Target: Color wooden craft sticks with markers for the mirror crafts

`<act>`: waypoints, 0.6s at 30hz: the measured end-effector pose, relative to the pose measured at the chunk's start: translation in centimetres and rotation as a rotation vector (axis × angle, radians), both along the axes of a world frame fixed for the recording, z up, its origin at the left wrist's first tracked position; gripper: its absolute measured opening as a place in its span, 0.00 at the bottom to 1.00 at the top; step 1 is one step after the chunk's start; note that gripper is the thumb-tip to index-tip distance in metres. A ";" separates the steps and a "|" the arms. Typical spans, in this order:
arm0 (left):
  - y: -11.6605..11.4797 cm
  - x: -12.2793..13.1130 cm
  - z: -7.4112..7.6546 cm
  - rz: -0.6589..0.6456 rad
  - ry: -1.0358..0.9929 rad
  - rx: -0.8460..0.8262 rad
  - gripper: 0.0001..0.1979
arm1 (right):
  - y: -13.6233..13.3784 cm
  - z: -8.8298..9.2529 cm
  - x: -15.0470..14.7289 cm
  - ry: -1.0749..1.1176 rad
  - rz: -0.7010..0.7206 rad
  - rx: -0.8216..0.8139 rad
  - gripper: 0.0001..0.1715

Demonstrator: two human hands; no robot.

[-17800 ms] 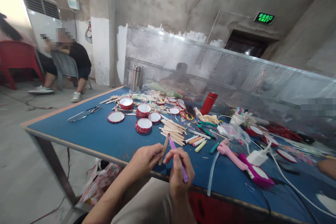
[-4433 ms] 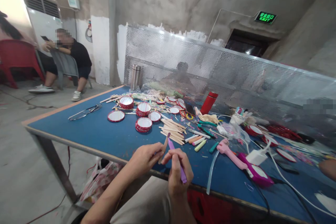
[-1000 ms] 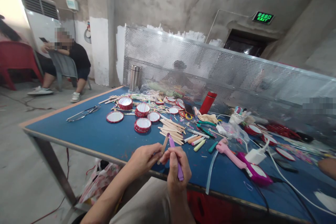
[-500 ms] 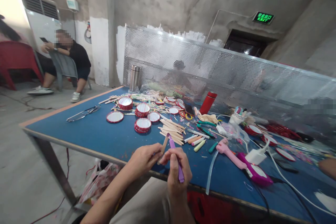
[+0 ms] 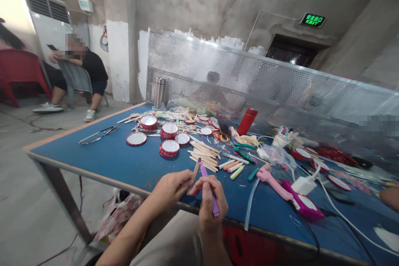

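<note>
Over the table's front edge, my left hand (image 5: 174,186) is closed on a flat wooden craft stick (image 5: 195,171), pinched between thumb and fingers. My right hand (image 5: 212,199) is wrapped around a purple marker pen (image 5: 204,170). The pen's tip is at the upper end of the stick, which looks purple there; whether they touch I cannot tell. Just beyond my hands lies a pile of plain wooden craft sticks (image 5: 204,153). Right of the pile are several markers, among them a light green marker (image 5: 237,173).
White discs with red rims (image 5: 169,148), some stacked, stand left of the sticks. Metal tongs (image 5: 99,134) lie further left. At right are a pink and purple glue gun (image 5: 280,189), cables and a white charger (image 5: 304,185). A red bottle (image 5: 247,121) stands before a perforated metal screen (image 5: 264,75).
The purple tip has shifted very slightly at the stick's upper end. Both hands keep their grip and stay nearly in place.
</note>
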State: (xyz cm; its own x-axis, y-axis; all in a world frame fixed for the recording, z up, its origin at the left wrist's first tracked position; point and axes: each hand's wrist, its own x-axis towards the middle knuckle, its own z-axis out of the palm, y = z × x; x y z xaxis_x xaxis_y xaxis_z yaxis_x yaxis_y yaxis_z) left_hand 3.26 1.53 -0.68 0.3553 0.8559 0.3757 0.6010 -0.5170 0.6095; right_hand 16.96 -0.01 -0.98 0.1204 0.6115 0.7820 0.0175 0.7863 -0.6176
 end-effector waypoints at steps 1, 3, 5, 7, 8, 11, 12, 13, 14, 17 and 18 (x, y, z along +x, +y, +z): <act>0.0 0.0 0.0 0.000 0.001 0.001 0.12 | 0.0 0.0 0.0 -0.001 0.005 -0.006 0.10; -0.1 0.0 0.1 -0.003 -0.001 0.001 0.12 | 0.0 0.0 0.1 -0.011 0.015 -0.017 0.11; -0.1 0.0 0.2 -0.004 -0.005 -0.004 0.12 | 0.0 0.0 0.1 -0.019 0.018 -0.020 0.10; -0.1 0.0 0.2 -0.005 -0.010 -0.007 0.12 | 0.0 -0.1 0.2 -0.022 0.023 -0.025 0.10; -0.1 0.0 0.2 -0.006 -0.012 -0.006 0.12 | 0.0 -0.1 0.2 -0.022 0.025 -0.025 0.11; -0.1 0.0 0.2 -0.003 -0.006 -0.004 0.12 | 0.0 -0.2 0.3 -0.016 0.027 -0.026 0.11; -0.1 0.0 0.1 -0.001 -0.003 -0.005 0.12 | 0.0 -0.3 0.3 -0.015 0.026 -0.027 0.11; -0.1 0.1 0.1 -0.001 -0.001 -0.006 0.12 | 0.1 -0.3 0.3 -0.014 0.024 -0.028 0.11; -0.1 0.1 0.1 0.000 0.000 -0.009 0.12 | 0.1 -0.3 0.2 -0.014 0.024 -0.031 0.11; -0.1 0.1 0.2 0.003 -0.007 -0.016 0.13 | 0.2 -0.2 0.2 -0.011 0.018 -0.026 0.11; -0.1 0.1 0.2 0.003 -0.010 -0.015 0.13 | 0.1 -0.2 0.1 -0.008 0.015 -0.025 0.11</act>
